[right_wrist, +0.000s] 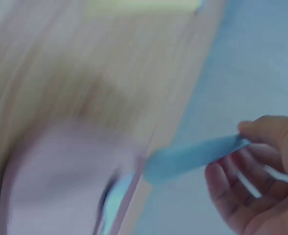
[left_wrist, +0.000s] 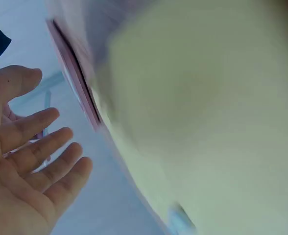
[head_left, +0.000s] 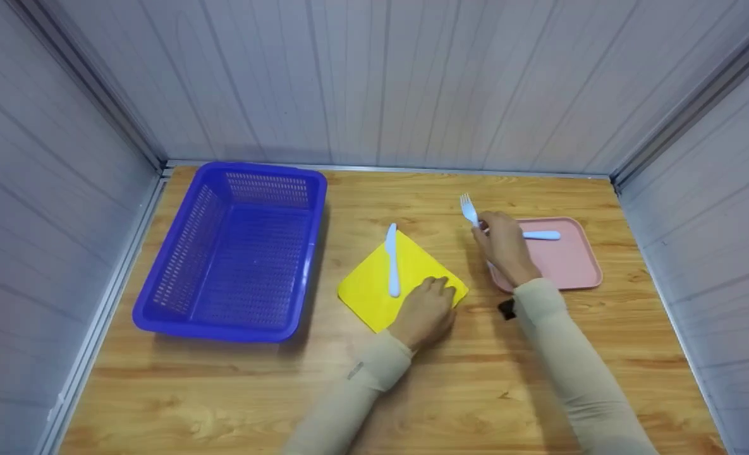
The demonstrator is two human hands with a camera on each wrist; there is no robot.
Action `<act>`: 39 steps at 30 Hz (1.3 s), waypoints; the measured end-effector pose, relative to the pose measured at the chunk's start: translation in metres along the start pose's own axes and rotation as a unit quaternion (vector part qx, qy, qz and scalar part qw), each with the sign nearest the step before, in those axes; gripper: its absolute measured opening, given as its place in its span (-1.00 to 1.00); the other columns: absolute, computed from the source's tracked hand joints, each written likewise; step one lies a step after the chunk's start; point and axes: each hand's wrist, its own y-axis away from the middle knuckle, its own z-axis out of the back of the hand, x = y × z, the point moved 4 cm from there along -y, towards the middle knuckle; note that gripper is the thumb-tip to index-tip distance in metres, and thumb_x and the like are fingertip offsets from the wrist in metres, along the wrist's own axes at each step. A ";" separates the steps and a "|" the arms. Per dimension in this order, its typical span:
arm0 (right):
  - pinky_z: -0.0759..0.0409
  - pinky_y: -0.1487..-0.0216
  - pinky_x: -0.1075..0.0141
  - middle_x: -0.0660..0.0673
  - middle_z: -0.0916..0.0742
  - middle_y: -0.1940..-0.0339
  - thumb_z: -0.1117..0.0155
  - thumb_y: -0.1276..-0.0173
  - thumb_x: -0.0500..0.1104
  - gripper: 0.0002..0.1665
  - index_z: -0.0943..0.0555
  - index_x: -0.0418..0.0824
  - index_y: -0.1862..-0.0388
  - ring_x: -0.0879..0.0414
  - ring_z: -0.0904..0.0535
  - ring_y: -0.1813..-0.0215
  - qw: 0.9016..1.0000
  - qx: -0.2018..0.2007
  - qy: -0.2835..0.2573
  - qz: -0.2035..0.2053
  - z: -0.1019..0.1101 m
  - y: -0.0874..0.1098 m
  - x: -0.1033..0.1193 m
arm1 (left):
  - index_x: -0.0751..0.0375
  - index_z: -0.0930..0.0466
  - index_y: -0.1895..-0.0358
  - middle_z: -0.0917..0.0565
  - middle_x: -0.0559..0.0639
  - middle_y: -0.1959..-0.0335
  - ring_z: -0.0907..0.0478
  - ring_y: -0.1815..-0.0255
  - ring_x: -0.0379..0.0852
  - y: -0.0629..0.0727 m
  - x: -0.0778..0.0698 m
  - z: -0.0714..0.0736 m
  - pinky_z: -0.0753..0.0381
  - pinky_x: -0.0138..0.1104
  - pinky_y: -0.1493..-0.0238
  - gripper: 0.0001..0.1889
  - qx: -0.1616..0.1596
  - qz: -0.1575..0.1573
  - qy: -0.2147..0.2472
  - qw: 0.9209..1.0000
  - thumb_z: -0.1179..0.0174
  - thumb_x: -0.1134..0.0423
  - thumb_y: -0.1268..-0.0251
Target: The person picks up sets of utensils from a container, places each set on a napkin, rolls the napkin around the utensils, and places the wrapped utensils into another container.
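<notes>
My right hand (head_left: 505, 243) pinches a white fork (head_left: 468, 207) above the left side of a pink tray (head_left: 570, 262), tines pointing away from me. In the right wrist view, the fork's handle (right_wrist: 193, 155) sticks out from between thumb and fingers. On the tray lies another white utensil (head_left: 541, 235); its far end is hidden behind the right hand. My left hand (head_left: 426, 311) is over the right corner of a yellow napkin (head_left: 365, 294), fingers apart and loosely bent in the left wrist view. A white knife (head_left: 392, 260) lies across the napkin.
A blue plastic basket (head_left: 314, 253) with slotted sides stands on the left of the wooden table (head_left: 222, 385). Pale panelled walls (head_left: 374, 82) enclose the back and both sides. A small black object (head_left: 507, 309) shows beside the right wrist.
</notes>
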 end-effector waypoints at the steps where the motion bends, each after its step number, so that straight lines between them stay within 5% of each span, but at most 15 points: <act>1: -0.66 0.22 0.05 -0.27 -0.72 0.20 -0.29 -0.42 -0.21 -0.75 -0.68 -0.36 0.05 -0.12 -0.65 0.20 1.000 0.008 -0.016 -0.024 -0.005 -0.002 0.007 | 0.24 -0.66 0.00 -0.64 0.16 -0.08 -0.58 -0.07 0.09 0.007 0.006 0.002 -0.64 -0.18 -0.02 -0.67 -0.005 0.011 0.002 1.000 -0.27 0.10 -0.29; 9: -0.64 0.31 0.21 -0.17 -0.74 0.25 -0.31 -0.39 -0.07 -0.68 -0.71 -0.30 0.07 0.04 -0.63 0.31 0.988 0.061 -0.080 -0.120 -0.059 -0.007 0.045 | 0.35 -0.64 0.02 -0.61 0.30 -0.03 -0.56 -0.01 0.23 0.062 0.060 0.019 -0.67 -0.06 0.11 -0.62 0.006 0.136 0.009 0.991 -0.40 0.16 -0.19; 15: -0.62 0.34 0.30 -0.16 -0.71 0.28 -0.31 -0.36 -0.19 -0.77 -0.69 -0.33 0.11 0.07 -0.60 0.32 0.976 0.105 -0.102 -0.160 -0.097 -0.004 0.059 | 0.44 -0.62 0.04 -0.58 0.39 -0.04 -0.56 -0.03 0.30 0.083 0.079 0.021 -0.68 -0.03 0.06 -0.60 0.006 0.152 0.027 0.988 -0.42 0.23 -0.13; 21: -0.61 0.38 0.33 -0.13 -0.69 0.28 -0.30 -0.38 -0.17 -0.79 -0.68 -0.29 0.11 0.09 -0.61 0.32 0.968 0.136 -0.110 -0.181 -0.119 -0.003 0.066 | 0.43 -0.62 0.10 -0.56 0.38 -0.04 -0.55 -0.01 0.28 0.092 0.087 0.018 -0.69 -0.03 0.16 -0.62 0.037 0.174 0.048 0.983 -0.42 0.21 -0.12; 33: -0.66 0.40 0.29 -0.22 -0.76 0.31 -0.28 -0.35 -0.19 -0.73 -0.71 -0.40 0.17 0.09 -0.67 0.41 0.983 0.104 -0.087 -0.122 -0.127 -0.004 0.069 | 0.43 -0.57 -0.05 -0.50 0.37 -0.17 -0.46 -0.18 0.29 0.092 0.092 0.013 -0.63 -0.03 -0.04 -0.55 0.098 0.200 0.065 0.973 -0.37 0.15 -0.24; 39: -0.67 0.32 0.28 -0.22 -0.75 0.19 -0.32 -0.37 -0.14 -0.67 -0.70 -0.39 0.08 0.09 -0.67 0.31 0.978 0.117 -0.094 -0.144 -0.128 -0.005 0.072 | 0.44 -0.57 -0.05 -0.50 0.38 -0.16 -0.47 -0.17 0.29 0.092 0.091 0.014 -0.61 -0.03 -0.08 -0.55 0.094 0.201 0.064 0.973 -0.38 0.15 -0.24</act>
